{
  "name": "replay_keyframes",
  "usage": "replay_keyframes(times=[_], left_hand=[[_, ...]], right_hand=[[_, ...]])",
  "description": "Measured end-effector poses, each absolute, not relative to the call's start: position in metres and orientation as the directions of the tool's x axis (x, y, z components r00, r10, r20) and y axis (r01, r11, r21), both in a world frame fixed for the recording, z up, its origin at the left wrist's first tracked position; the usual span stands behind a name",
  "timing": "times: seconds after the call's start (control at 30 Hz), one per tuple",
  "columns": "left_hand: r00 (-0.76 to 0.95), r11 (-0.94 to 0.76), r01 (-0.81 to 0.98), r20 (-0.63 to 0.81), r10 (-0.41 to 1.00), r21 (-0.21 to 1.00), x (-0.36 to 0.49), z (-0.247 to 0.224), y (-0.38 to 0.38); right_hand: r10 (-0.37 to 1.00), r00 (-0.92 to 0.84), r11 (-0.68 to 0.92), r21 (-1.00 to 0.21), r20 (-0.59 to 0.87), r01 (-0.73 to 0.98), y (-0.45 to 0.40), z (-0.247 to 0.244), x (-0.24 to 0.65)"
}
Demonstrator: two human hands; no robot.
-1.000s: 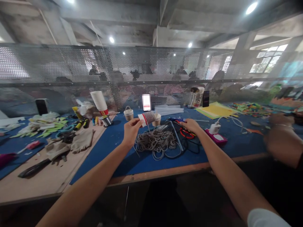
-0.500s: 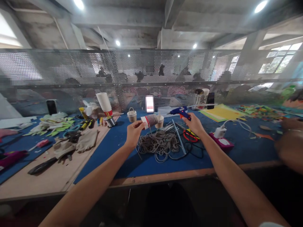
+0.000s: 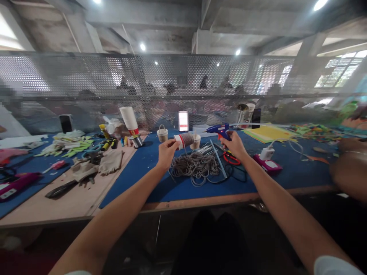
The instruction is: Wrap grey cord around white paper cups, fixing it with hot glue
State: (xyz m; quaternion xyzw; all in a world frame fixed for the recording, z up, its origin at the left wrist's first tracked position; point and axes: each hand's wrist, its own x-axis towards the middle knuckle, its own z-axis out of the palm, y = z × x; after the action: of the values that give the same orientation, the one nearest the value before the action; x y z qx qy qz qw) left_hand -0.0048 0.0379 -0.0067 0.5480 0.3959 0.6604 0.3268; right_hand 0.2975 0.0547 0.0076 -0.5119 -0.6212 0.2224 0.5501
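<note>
Right hand (image 3: 235, 146) gripping glue gun (image 3: 219, 128), raised since earlier, left hand (image 3: 166, 153) grasping paper cup (image 3: 185, 140)

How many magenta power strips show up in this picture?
2. One magenta power strip lies at the picture's far left; the other power strip is to the right of the right hand, with a white adapter on it. More may be hidden.

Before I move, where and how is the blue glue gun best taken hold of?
Take the blue glue gun by its handle, from the right and near side, where the right hand grips it. It is held roughly level, its nozzle pointing left and the handle dropping below its rear, so this side should probably keep the hands behind the nozzle.
</note>
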Motion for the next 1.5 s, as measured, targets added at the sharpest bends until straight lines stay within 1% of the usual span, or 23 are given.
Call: replay_keyframes(times=[0.1,0.23,0.37,0.6,0.73,0.93,1.1,1.17,1.33,1.43,1.5], left_hand=[[-0.182,-0.474,-0.041,0.460,0.869,0.879,-0.004,-0.006,0.039],[-0.170,-0.470,-0.108,0.450,0.877,0.876,-0.002,-0.005,0.040],[-0.157,-0.475,-0.145,0.453,0.877,0.868,-0.001,-0.003,0.040],[-0.130,-0.463,-0.192,0.445,0.886,0.865,0.001,-0.004,0.041],[-0.093,-0.438,-0.190,0.428,0.899,0.879,0.001,-0.004,0.040],[-0.077,-0.414,-0.182,0.407,0.910,0.892,-0.002,-0.002,0.037],[-0.069,-0.404,-0.191,0.399,0.915,0.895,-0.004,-0.001,0.035],[-0.059,-0.399,-0.198,0.395,0.917,0.895,-0.006,-0.001,0.036],[-0.055,-0.405,-0.180,0.402,0.914,0.897,-0.010,-0.003,0.039],[-0.054,-0.378,-0.182,0.375,0.926,0.908,-0.010,-0.003,0.039],[-0.054,-0.357,-0.184,0.353,0.934,0.916,-0.008,-0.002,0.038]], right_hand=[[0.844,0.174,0.372,-0.787,0.508,0.492,0.050,0.012,0.296],[0.807,0.178,0.363,-0.710,0.563,0.604,0.042,0.020,0.294],[0.784,0.183,0.364,-0.678,0.593,0.639,0.032,0.026,0.285],[0.791,0.152,0.379,-0.670,0.592,0.638,0.011,0.035,0.263],[0.804,0.100,0.418,-0.678,0.586,0.605,0.002,0.038,0.252],[0.826,0.061,0.449,-0.721,0.560,0.528,0.002,0.038,0.236],[0.869,-0.010,0.470,-0.819,0.495,0.329,0.007,0.043,0.222],[0.884,-0.041,0.456,-0.841,0.465,0.289,0.010,0.046,0.218],[0.874,-0.162,0.487,-0.828,0.459,0.278,0.019,0.050,0.213],[0.853,-0.188,0.521,-0.808,0.487,0.274,0.022,0.047,0.210],[0.839,-0.189,0.542,-0.810,0.510,0.222,0.022,0.044,0.208]])
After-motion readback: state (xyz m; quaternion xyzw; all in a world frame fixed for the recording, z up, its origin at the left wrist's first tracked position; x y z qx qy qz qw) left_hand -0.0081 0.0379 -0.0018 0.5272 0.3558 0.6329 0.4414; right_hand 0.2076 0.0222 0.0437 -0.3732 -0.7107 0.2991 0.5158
